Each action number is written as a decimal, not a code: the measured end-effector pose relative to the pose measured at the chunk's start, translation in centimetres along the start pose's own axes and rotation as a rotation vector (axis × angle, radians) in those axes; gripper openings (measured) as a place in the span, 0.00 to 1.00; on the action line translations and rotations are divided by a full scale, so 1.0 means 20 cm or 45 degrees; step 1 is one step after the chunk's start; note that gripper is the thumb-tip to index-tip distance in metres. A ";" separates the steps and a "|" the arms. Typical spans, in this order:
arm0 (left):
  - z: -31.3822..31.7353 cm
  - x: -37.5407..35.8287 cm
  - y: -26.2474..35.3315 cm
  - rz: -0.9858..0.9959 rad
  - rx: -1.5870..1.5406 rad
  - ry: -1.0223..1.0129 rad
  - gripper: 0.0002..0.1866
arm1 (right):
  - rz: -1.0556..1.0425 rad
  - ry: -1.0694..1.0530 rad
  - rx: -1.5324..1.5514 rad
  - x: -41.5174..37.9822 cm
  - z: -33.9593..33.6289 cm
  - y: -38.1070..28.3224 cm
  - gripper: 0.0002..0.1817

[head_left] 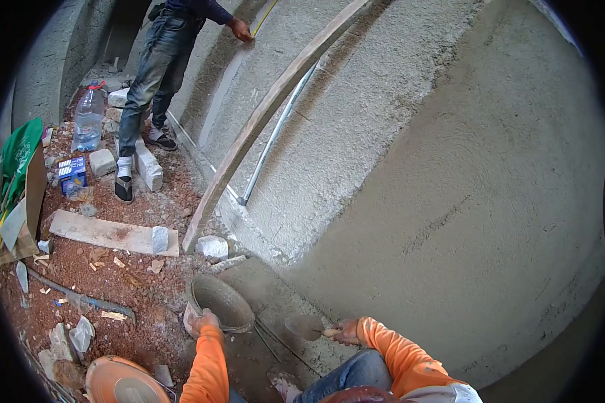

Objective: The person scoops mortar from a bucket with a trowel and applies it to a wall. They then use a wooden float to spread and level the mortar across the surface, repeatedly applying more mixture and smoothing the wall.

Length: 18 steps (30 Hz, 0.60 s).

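My left hand [205, 322] grips the near rim of a mortar-smeared bucket [216, 290], which tilts on the ground. What lies at the bottom of the bucket is hard to make out. In my right hand [349, 332] is the handle of a trowel, its grey, mortar-coated blade [302, 327] pointing left toward the bucket. That blade is low, near the foot of a wall [477, 181]. Smooth wet-looking plaster covers the wall's right part, while a rougher, lighter surface shows farther left.
A long wooden board [262, 114] leans on the wall beside a pale pipe [279, 131]. Another person [158, 80] stands ahead, one hand at a thin yellow strip. A plank [107, 232], a water bottle [89, 121], blocks and an orange tub [101, 379] lie on rubble.
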<state>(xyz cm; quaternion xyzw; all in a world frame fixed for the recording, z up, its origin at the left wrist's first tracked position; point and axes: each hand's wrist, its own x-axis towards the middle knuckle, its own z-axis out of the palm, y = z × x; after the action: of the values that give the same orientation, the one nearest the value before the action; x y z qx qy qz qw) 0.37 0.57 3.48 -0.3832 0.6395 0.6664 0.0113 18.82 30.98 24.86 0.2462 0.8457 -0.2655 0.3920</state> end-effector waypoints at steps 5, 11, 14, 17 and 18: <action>-0.01 -0.05 0.05 -0.008 0.062 0.090 0.33 | -0.004 -0.017 -0.019 0.05 0.00 0.04 0.18; 0.03 0.01 -0.03 -0.005 -0.032 0.091 0.33 | 0.007 -0.033 0.000 0.09 0.00 0.06 0.19; -0.01 -0.03 0.04 0.025 -0.050 0.055 0.33 | 0.008 -0.060 0.000 0.08 -0.01 0.04 0.20; 0.00 -0.02 0.02 0.065 -0.071 0.010 0.33 | 0.007 -0.069 0.001 0.06 -0.01 0.04 0.21; 0.00 -0.02 0.02 0.068 -0.074 0.023 0.33 | 0.002 -0.058 -0.002 0.06 -0.01 0.04 0.22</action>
<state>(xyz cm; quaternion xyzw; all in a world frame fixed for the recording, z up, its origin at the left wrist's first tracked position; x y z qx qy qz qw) 0.39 0.67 4.10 -0.3721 0.6298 0.6814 -0.0236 18.49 31.89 23.90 0.2404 0.8365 -0.2703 0.4115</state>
